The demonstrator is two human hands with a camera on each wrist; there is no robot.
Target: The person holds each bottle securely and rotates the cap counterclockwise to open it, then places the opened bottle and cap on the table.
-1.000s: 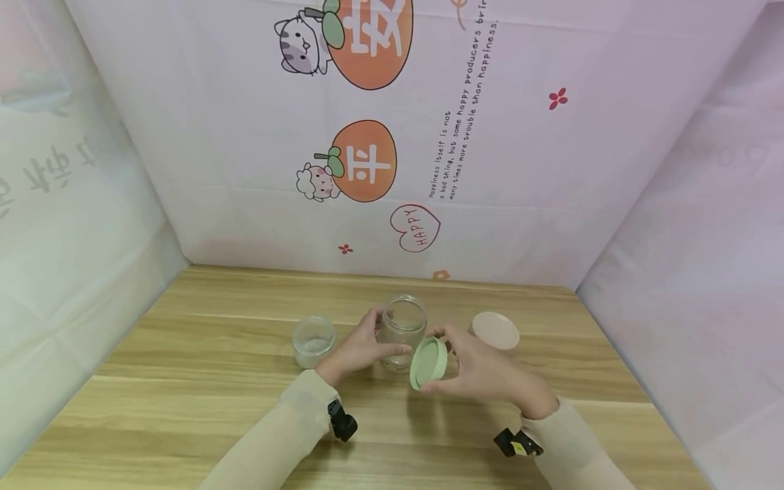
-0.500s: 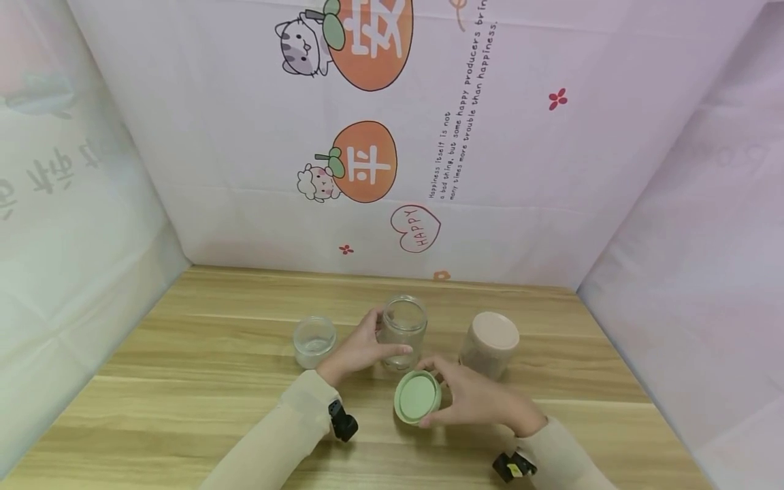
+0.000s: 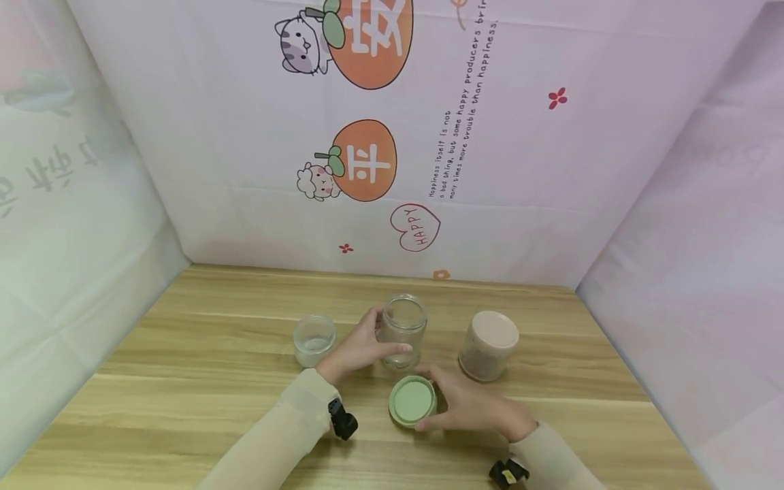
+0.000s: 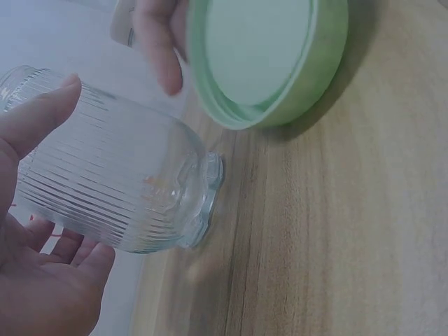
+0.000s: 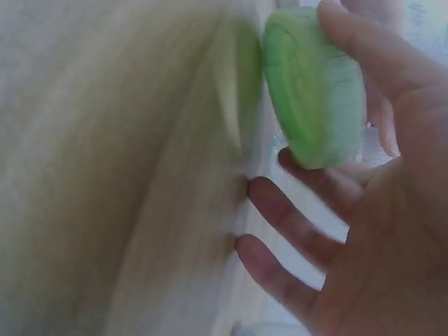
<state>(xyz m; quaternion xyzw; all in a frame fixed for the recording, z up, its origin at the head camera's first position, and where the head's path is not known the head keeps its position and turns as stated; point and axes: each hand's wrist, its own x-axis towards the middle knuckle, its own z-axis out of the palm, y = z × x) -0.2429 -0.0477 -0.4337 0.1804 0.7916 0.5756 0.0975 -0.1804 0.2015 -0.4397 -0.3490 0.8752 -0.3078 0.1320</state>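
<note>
A clear ribbed glass jar (image 3: 404, 335) stands upright and lidless on the table, gripped around its side by my left hand (image 3: 360, 352). In the left wrist view, the thumb lies on one side of the jar (image 4: 119, 168) and the fingers are around the other. A round light-green lid (image 3: 413, 401) is close over the wood in front of the jar, its grooved, recessed face up. My right hand (image 3: 476, 406) pinches this lid (image 5: 322, 91) at the edge between thumb and a finger. The other fingertips reach down toward the tabletop.
To the left stands a small, low, lidless glass jar (image 3: 314, 340). On the right is another glass jar with a pale pink lid (image 3: 495, 330). The wooden table (image 3: 202, 401) ends at printed white cloth walls (image 3: 502, 238) at the back and sides.
My right hand has brought the green lid down and toward me, turning it from tilted to nearly flat. The pink-lidded jar is now uncovered. My left hand and its jar have stayed put.
</note>
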